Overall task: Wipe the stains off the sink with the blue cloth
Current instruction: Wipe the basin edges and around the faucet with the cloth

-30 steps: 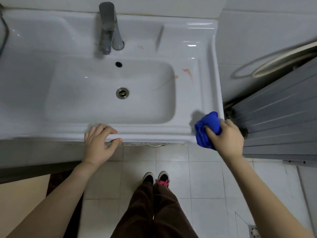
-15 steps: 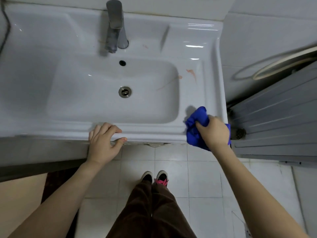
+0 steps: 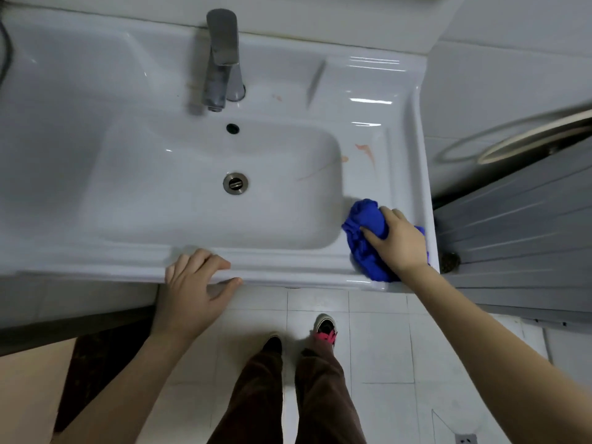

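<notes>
Fingers [image 3: 373, 234]: of my right hand [image 3: 400, 246], curled over the bunched blue cloth [image 3: 368, 213] on the sink [image 3: 288, 270] ledge, 4 o'clock corner.
Left hand [image 3: 192, 283]: gripping the front edge, 6 o'clock.
Stains [image 3: 365, 150]: orange, 12 o'clock of the cloth; bare ledge between.

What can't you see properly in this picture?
Head view, all of it:
- The sink under the cloth: hidden by cloth and right hand; stains there unknown.
- Sink's left end: cut off by the picture edge.
- The ring at right: cut off by the edge, blurred; unidentifiable.
- Palm of left hand: faces down, hidden.
</notes>
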Demonstrator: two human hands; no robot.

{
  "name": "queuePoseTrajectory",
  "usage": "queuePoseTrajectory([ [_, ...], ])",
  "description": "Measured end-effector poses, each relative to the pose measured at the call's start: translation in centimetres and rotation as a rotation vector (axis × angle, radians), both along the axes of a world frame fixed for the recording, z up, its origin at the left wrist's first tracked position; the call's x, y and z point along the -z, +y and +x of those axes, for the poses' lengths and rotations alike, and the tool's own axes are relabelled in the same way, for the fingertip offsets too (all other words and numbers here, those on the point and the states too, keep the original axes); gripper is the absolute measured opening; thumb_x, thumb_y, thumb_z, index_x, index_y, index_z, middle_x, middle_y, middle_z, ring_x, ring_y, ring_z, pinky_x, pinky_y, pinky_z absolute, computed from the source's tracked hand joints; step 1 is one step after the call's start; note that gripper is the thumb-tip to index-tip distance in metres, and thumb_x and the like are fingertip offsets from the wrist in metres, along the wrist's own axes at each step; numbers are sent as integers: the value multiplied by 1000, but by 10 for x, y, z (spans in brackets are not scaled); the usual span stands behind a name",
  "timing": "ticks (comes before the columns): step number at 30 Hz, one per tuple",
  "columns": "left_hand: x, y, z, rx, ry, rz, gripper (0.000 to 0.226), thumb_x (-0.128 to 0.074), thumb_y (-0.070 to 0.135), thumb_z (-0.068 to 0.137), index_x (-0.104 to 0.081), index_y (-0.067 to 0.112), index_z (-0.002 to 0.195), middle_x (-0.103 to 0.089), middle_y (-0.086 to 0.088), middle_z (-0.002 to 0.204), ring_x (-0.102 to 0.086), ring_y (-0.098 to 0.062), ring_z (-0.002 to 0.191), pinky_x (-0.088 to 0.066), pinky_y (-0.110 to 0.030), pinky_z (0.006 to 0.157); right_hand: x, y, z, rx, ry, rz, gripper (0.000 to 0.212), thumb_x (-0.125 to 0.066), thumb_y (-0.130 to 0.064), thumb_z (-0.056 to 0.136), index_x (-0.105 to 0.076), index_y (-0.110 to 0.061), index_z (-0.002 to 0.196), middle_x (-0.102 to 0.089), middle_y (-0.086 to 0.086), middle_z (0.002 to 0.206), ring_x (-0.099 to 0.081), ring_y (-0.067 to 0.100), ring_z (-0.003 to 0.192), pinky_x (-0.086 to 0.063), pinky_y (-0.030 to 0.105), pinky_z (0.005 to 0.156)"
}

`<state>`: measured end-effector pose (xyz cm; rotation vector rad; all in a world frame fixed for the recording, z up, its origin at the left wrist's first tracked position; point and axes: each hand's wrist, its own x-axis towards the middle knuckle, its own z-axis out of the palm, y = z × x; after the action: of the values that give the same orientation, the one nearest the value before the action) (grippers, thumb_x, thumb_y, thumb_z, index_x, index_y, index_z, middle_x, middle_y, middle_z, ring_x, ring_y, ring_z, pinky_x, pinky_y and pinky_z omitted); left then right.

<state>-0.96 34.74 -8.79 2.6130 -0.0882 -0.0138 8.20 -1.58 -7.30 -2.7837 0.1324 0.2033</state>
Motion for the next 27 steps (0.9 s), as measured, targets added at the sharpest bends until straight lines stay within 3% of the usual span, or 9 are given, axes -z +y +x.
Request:
queuePoseTrajectory([
  [5,4,-5,4,-47,-66,-34,38,-54,61,81,-64,24,89,-53,11,93,-46,-17,88,-35,-40,77,20,33,73,98,-134,59,27,-56,-39,90,-54,-14,99,-52,2,93,-55,27,75,-32,30,55],
  [7,3,-8,5,-63,-92,-11,52,-50,70,83,-66,21,84,-57,5,91,-47,-20,86,-38,-43,75,19,42,74,-52,-102,105,27,-59,-40,88,-56,-16,98,-51,-2,92,-55,24,76,-35,30,57],
  [9,3,-10,5,-76,-106,9,59,-46,75,83,-66,20,80,-60,3,89,-49,-21,84,-38,-43,74,19,41,42,-349,-58,119,30,-62,-42,86,-63,-18,104,-56,-2,96,-57,21,83,-41,30,60],
  [12,5,-9,5,-87,-103,22,51,-56,70,79,-66,20,80,-60,3,87,-53,-25,82,-39,-43,72,19,16,21,-521,-23,143,37,-61,-47,85,-64,-20,111,-59,-2,99,-59,20,86,-37,27,61],
  [14,6,-9,5,-86,-95,29,47,-59,67,77,-66,20,80,-59,4,87,-53,-24,83,-39,-43,72,19,9,45,-427,-46,112,34,-63,-46,87,-61,-20,109,-55,-1,96,-58,23,83,-37,29,61],
  [17,3,-9,5,-107,-72,22,47,-59,67,77,-65,21,81,-59,4,88,-51,-22,84,-38,-42,74,9,21,71,-126,-20,176,26,-62,-47,87,-49,-24,89,-49,-7,89,-53,20,75,-35,30,60],
  [19,1,-10,5,-111,-55,3,49,-57,69,76,-64,21,81,-59,5,89,-50,-21,85,-36,-42,76,4,31,55,-122,91,265,26,-66,-45,85,-49,-25,84,-51,-9,87,-53,17,75,-35,30,61],
  [23,-3,-13,4,-129,-29,-10,48,-56,68,73,-64,21,82,-58,6,91,-46,-18,88,-27,-35,77,-15,31,4,-192,409,470,23,-71,-45,81,-62,-27,93,-67,-9,88,-61,16,81,-49,30,73],
  [27,-2,-12,4,-135,-34,-10,42,-58,64,71,-63,23,81,-57,8,92,-44,-16,89,-23,-31,77,-39,7,-30,-113,444,321,32,-68,-55,80,-64,-25,88,-69,-5,79,-64,19,76,-53,40,73],
])
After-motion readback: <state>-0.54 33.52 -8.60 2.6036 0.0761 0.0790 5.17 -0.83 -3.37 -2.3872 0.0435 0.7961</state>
